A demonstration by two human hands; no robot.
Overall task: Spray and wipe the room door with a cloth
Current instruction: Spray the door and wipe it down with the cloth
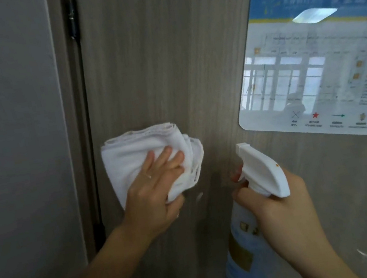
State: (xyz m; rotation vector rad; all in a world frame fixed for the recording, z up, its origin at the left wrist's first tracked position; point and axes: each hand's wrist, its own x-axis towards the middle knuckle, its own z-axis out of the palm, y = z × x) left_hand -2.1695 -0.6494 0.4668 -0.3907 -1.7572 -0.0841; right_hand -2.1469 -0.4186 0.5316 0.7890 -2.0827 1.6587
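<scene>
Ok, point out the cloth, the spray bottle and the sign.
cloth (pixel 130 156), head view, on its flat folded upper part.
spray bottle (pixel 263 169), head view, on its white trigger head.
sign (pixel 310 67), head view, on its glossy middle.

This looks like a hotel or dormitory room, seen from inside at its door (pixel 155 71). A glossy evacuation plan (pixel 314 64) with a blue header, a floor layout, a red star and a legend of symbols is stuck on the wood-grain door. Its sheen mirrors tall windows behind me. A plain grey wall (pixel 13 140) and a dark hinge (pixel 72 19) edge the frame.
</scene>
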